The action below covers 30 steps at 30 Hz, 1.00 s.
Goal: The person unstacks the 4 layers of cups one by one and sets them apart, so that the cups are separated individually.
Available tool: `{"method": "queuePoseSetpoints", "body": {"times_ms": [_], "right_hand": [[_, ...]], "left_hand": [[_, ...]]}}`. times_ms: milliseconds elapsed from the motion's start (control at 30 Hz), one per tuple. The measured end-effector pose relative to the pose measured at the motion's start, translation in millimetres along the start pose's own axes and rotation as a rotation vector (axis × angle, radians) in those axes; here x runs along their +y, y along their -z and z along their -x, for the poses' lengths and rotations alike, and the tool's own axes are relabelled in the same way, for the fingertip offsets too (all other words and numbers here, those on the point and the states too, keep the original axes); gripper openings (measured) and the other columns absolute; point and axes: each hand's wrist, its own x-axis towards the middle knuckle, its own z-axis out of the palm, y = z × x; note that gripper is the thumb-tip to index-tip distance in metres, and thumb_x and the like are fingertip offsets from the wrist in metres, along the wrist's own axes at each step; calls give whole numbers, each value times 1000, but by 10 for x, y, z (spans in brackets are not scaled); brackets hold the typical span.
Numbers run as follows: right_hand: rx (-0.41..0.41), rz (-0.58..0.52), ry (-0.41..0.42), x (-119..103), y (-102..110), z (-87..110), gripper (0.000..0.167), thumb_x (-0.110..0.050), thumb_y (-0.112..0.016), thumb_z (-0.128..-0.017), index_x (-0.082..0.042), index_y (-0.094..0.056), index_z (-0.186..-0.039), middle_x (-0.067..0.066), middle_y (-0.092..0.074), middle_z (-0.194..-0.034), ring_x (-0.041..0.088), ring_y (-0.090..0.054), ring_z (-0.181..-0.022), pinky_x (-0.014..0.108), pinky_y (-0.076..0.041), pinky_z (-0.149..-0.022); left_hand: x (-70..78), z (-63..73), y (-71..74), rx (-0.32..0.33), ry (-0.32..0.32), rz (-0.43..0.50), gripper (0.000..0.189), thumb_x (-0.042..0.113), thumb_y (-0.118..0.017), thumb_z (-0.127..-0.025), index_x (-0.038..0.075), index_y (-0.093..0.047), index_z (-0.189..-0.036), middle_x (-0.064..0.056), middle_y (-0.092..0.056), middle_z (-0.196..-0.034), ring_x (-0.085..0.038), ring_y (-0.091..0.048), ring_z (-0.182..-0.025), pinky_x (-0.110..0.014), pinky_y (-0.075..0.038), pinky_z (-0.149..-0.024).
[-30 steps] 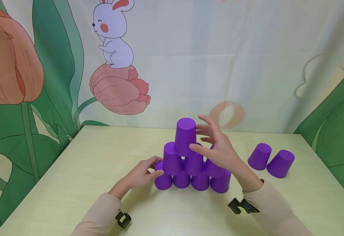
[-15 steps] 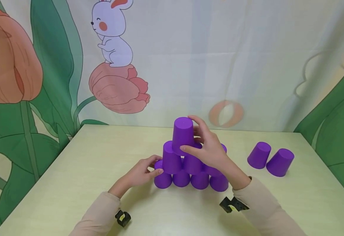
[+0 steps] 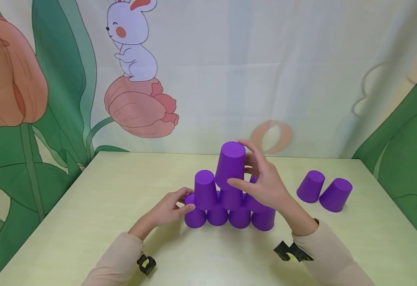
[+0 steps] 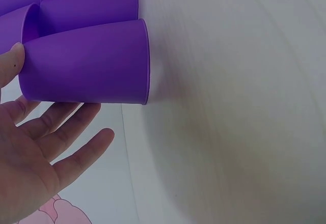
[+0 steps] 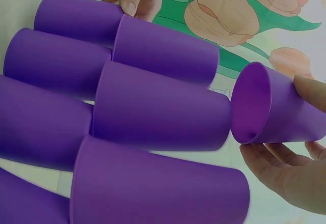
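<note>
Pinching one inverted purple cup (image 3: 230,163): right grip (image 3: 265,180), the nearer hand; cup just left, long axis slightly tilted. Below-left: upper-row centre cup (image 3: 231,201), contact unclear. Farther left: left hand (image 3: 167,208), holding bottom-row end cup (image 3: 195,219). Rightward: two cups (image 3: 310,186), tabletop (image 3: 208,254).

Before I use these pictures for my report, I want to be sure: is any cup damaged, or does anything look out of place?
I see no damage. Only the purple cup in the right hand looks askew: its mouth tips out of line with the stacked cups below, which seems natural for a held cup.
</note>
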Motion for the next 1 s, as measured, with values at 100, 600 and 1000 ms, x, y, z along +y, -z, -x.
{"method": "queuePoseSetpoints", "body": {"times_ms": [100,600,1000], "right_hand": [[7,-9,9,-14,46,52,78,0,-73,-74,-14,-29,-137,14,-57,-115,21,-59,-98,34,-47,-84],[67,15,30,-44,252,351,80,8,-70,-72,-12,-29,-138,14,-57,-114,10,-56,-100,22,-45,-85],[159,98,-8,-64,448,590,84,10,-72,-70,-13,-30,-138,1,-57,-109,7,-56,-97,17,-43,-84]], "left_hand": [[0,2,5,-1,5,0,35,23,-55,-92,5,-50,-120,-6,-61,-104,-21,-58,-93,-30,-49,-70],[-23,9,0,-4,3,1,35,23,-56,-91,5,-49,-121,-7,-61,-105,-22,-59,-94,-30,-48,-69],[-13,-1,-8,4,7,4,34,22,-56,-91,5,-49,-120,-6,-61,-104,-21,-58,-93,-31,-48,-69]]}}
